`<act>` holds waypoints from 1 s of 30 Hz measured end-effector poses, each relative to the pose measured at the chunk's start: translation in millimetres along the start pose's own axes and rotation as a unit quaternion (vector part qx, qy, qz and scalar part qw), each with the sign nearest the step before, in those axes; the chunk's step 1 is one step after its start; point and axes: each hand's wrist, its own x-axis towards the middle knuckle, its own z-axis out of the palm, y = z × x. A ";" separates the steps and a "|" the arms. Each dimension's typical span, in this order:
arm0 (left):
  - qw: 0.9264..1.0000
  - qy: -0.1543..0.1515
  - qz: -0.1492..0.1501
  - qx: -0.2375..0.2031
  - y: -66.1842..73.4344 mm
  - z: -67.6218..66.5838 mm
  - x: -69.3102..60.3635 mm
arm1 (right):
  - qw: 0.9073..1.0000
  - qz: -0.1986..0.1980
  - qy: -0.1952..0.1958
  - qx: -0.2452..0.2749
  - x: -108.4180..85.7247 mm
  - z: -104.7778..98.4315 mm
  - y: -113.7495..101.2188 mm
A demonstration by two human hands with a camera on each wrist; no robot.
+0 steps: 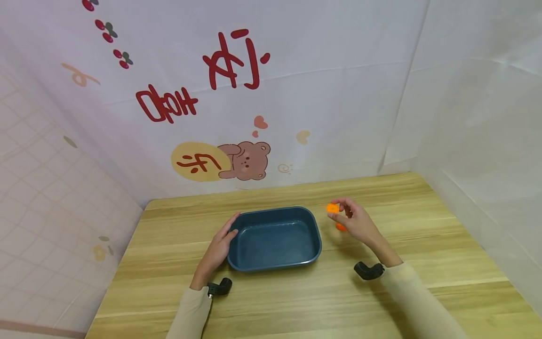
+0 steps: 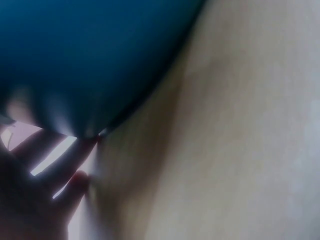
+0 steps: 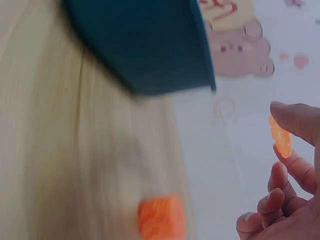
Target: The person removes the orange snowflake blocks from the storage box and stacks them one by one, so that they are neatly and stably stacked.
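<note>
A dark blue rectangular basin [image 1: 275, 242] sits on the wooden table, its inside bare. My left hand [image 1: 218, 249] holds its left wall, thumb over the rim and the other fingers outside; the left wrist view is blurred and dim there. Right of the basin, my right hand [image 1: 357, 225] pinches a thin orange carrot slice [image 3: 281, 136] with a scalloped edge between thumb and index finger, above the tabletop. Below that hand, a thicker orange carrot piece [image 3: 162, 217] lies on the table, partly hidden by the hand in the head view.
The wooden table [image 1: 262, 306] runs up to a white printed cloth backdrop [image 1: 338, 94] at the back, with cloth at both sides. A black wrist mount [image 1: 368, 270] sticks out from the right wrist, another black mount [image 1: 220, 286] from the left.
</note>
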 end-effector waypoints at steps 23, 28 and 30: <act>0.999 -0.025 -0.020 -0.011 18.3 -3.0 -3.3 | 0.998 0.047 -0.043 -0.020 -8.3 -13.7 58.3; 0.999 -0.028 -0.022 -0.004 36.8 -5.0 -8.8 | 0.997 0.051 -0.045 -0.030 -7.7 -12.3 60.0; 0.999 -0.028 -0.022 -0.003 39.4 -5.2 -9.9 | 0.997 0.050 -0.047 -0.034 -7.8 -12.2 60.1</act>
